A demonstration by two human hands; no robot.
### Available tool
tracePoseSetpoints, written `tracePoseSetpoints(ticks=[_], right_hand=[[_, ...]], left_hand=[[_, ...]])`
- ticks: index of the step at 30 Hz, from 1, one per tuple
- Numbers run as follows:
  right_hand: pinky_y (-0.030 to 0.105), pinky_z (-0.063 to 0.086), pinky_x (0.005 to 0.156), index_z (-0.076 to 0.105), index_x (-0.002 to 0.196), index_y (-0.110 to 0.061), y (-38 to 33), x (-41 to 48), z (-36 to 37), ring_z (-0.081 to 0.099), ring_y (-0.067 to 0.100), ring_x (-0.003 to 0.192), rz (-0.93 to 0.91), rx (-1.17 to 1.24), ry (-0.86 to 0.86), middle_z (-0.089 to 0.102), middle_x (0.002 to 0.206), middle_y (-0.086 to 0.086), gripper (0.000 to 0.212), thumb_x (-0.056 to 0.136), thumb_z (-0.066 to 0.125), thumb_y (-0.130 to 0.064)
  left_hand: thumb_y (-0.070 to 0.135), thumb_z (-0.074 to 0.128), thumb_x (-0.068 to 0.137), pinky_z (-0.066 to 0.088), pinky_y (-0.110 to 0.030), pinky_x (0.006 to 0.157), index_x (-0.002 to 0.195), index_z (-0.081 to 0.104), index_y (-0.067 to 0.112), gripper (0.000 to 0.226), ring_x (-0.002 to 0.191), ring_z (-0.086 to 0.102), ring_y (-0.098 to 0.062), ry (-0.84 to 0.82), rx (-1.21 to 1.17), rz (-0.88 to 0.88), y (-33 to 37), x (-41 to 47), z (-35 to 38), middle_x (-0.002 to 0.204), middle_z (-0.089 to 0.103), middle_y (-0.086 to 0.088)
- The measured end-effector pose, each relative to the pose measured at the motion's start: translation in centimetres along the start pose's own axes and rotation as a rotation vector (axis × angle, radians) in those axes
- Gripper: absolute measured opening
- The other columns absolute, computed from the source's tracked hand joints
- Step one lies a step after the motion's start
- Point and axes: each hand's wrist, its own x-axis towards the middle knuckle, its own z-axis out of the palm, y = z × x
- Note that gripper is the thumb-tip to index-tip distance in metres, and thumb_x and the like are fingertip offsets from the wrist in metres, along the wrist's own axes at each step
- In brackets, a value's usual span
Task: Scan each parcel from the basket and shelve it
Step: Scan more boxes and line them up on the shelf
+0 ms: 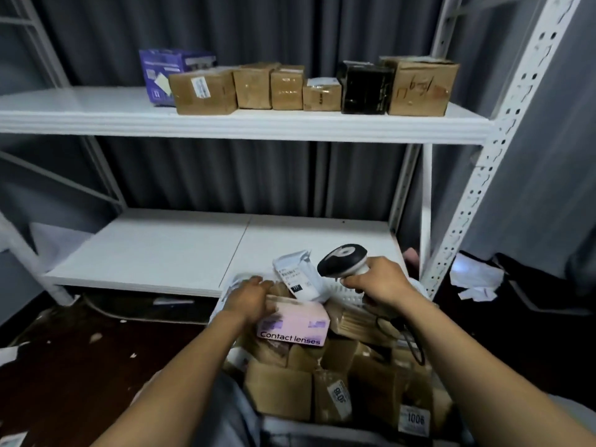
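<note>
A white basket (pixel 350 296) in front of me is piled with several cardboard parcels. On top lies a pink box (pixel 295 321) marked "Contact lenses". My left hand (pixel 250 298) grips its far left end, fingers curled over the edge. Behind it a white bagged parcel (pixel 300 275) with a label leans upright. My right hand (pixel 379 280) holds a black-and-white barcode scanner (pixel 343 258) by its handle, head aimed left toward the white parcel. The upper shelf (pixel 225 124) carries a row of several boxes.
The lower white shelf (pixel 161 250) lies just beyond the basket. A white perforated upright (pixel 483 166) stands at the right. A purple box (pixel 171 72) sits at the left of the shelved row. Paper scraps litter the dark floor on both sides.
</note>
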Motion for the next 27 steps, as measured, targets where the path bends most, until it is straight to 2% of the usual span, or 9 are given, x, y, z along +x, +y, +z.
tracePoseSetpoints(ticks=[2, 4, 6, 8, 10, 15, 19, 23, 27], right_hand=[[0.025, 0.047, 0.058, 0.066, 0.085, -0.014, 0.7, 0.1, 0.8, 0.066, 0.021, 0.067, 0.025, -0.05, -0.02, 0.067, 0.074, 0.006, 0.019, 0.077, 0.076, -0.028], [0.028, 0.047, 0.065, 0.059, 0.075, -0.019, 1.1, 0.6, 1.7, 0.063, 0.024, 0.075, 0.039, -0.079, -0.031, 0.064, 0.077, 0.005, 0.02, 0.077, 0.076, -0.031], [0.026, 0.044, 0.061, 0.053, 0.065, -0.023, 1.7, 1.7, 2.9, 0.06, 0.021, 0.068, 0.065, -0.101, -0.034, 0.061, 0.067, 0.0, 0.026, 0.078, 0.075, -0.031], [0.028, 0.046, 0.06, 0.056, 0.064, -0.022, 2.1, 2.7, 4.0, 0.061, 0.021, 0.067, 0.086, -0.125, -0.035, 0.059, 0.062, -0.001, 0.024, 0.079, 0.073, -0.029], [0.031, 0.046, 0.061, 0.057, 0.066, -0.019, 2.5, 3.3, 4.7, 0.062, 0.024, 0.071, 0.085, -0.164, -0.049, 0.06, 0.067, 0.002, 0.021, 0.08, 0.07, -0.029], [0.028, 0.034, 0.053, 0.054, 0.07, -0.017, 3.4, 4.6, 6.4, 0.055, 0.02, 0.076, 0.07, -0.227, -0.049, 0.057, 0.075, 0.004, 0.03, 0.083, 0.069, -0.04], [0.027, 0.036, 0.064, 0.066, 0.086, -0.013, 3.6, 4.6, 6.7, 0.064, 0.027, 0.09, 0.107, -0.213, -0.054, 0.067, 0.089, 0.011, 0.029, 0.083, 0.069, -0.041], [0.028, 0.034, 0.061, 0.056, 0.075, -0.016, 3.4, 4.1, 6.1, 0.06, 0.024, 0.083, 0.094, -0.185, -0.044, 0.057, 0.078, 0.004, 0.024, 0.083, 0.069, -0.034], [0.027, 0.037, 0.054, 0.055, 0.061, -0.021, 3.6, 3.1, 4.9, 0.058, 0.022, 0.069, 0.097, -0.017, -0.008, 0.058, 0.061, -0.001, 0.027, 0.081, 0.073, -0.028]], left_hand=[[0.052, 0.069, 0.079, 0.04, -0.038, 0.105, 0.142, 0.043, 0.027, 0.073, 0.127, 0.046, -0.031, -0.047, -0.028, -0.012, -0.7, 0.7, 1.6, 0.14, 0.046, -0.011], [0.056, 0.07, 0.077, 0.041, -0.037, 0.105, 0.144, 0.041, 0.026, 0.079, 0.126, 0.047, -0.031, -0.079, -0.068, -0.028, -1.1, 2.1, 3.2, 0.141, 0.045, -0.012], [0.052, 0.07, 0.08, 0.039, -0.035, 0.107, 0.143, 0.042, 0.021, 0.075, 0.127, 0.047, -0.03, -0.111, -0.099, -0.025, -1.5, 3.6, 4.8, 0.145, 0.04, -0.014], [0.049, 0.069, 0.083, 0.035, -0.036, 0.11, 0.145, 0.038, 0.019, 0.076, 0.131, 0.042, -0.032, -0.143, -0.12, -0.012, -1.7, 4.8, 6.0, 0.149, 0.033, -0.016], [0.05, 0.068, 0.083, 0.032, -0.038, 0.113, 0.149, 0.031, 0.02, 0.081, 0.137, 0.036, -0.034, -0.149, -0.134, -0.015, -2.1, 5.8, 6.9, 0.154, 0.026, -0.017], [0.048, 0.074, 0.078, 0.024, -0.034, 0.114, 0.154, 0.019, 0.025, 0.097, 0.145, 0.019, -0.033, -0.192, -0.183, -0.025, -3.5, 7.9, 8.5, 0.16, 0.002, -0.018], [0.036, 0.082, 0.072, 0.03, -0.031, 0.11, 0.15, 0.029, 0.03, 0.094, 0.139, 0.03, -0.03, -0.194, -0.313, -0.025, -4.0, 8.2, 8.8, 0.153, 0.025, -0.015], [0.023, 0.09, 0.06, 0.031, -0.024, 0.105, 0.139, 0.047, 0.027, 0.09, 0.132, 0.035, -0.025, -0.099, -0.486, -0.062, -3.9, 7.6, 8.0, 0.144, 0.034, -0.011], [0.023, 0.092, 0.056, 0.034, -0.024, 0.106, 0.136, 0.05, 0.031, 0.09, 0.127, 0.043, -0.023, 0.025, -0.651, -0.067, -2.6, 6.0, 5.7, 0.138, 0.039, -0.007]])
